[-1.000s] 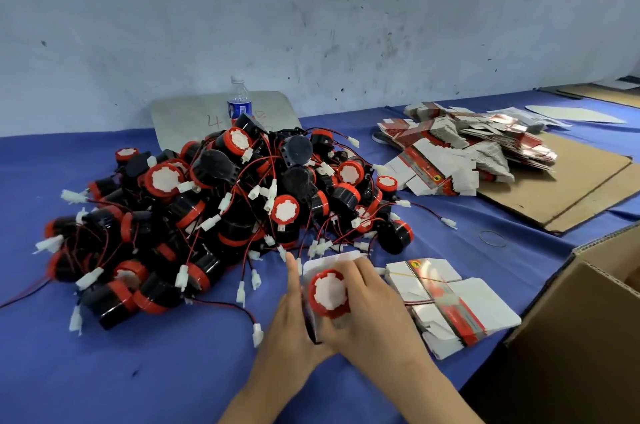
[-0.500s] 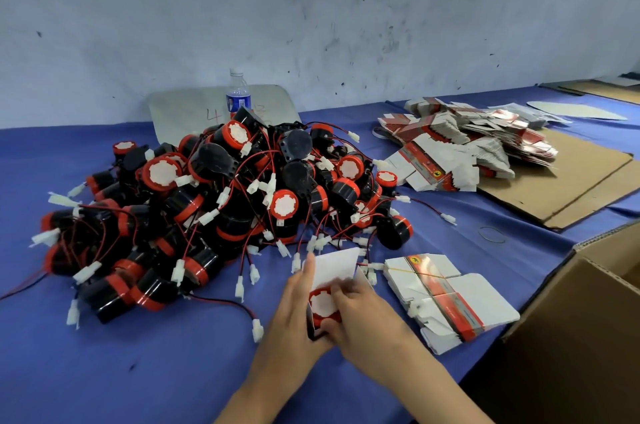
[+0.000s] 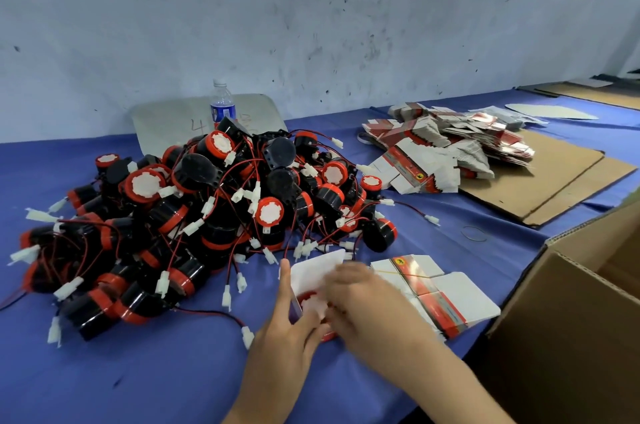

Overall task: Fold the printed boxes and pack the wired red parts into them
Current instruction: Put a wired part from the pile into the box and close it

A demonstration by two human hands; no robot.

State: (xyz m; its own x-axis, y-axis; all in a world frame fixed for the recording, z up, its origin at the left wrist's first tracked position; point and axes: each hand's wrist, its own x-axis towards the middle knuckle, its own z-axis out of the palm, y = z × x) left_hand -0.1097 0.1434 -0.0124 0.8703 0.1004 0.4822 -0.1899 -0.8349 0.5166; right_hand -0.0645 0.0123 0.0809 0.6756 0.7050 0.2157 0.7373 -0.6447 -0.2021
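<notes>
Gripping printed box (image 3: 313, 273) w/ L hand (image 3: 280, 330): forefinger straight up along box's L wall, thumb curled over lower front edge. Standing on blue cloth (image 3: 156, 371), near edge, top flap open, white inside facing cam. Seated in box mouth: wired red part (image 3: 309, 301), red rim + white centre showing betw. L thumb and R fingertips. Reaching over from the R w/ R hand (image 3: 360, 302), fingers bent down onto part's R side and touching it; too blurred to tell if pinching or just pressing. Just R of that hand, touching the wrist: flat box stack (image 3: 440, 295). Behind and L of box: parts pile (image 3: 207, 215), black/red, white plugs on wires. Farther R: loose box heap (image 3: 446, 146) on cardboard sheet (image 3: 554, 181). At R edge: open carton (image 3: 571, 337). Behind pile: water bottle (image 3: 222, 105).
</notes>
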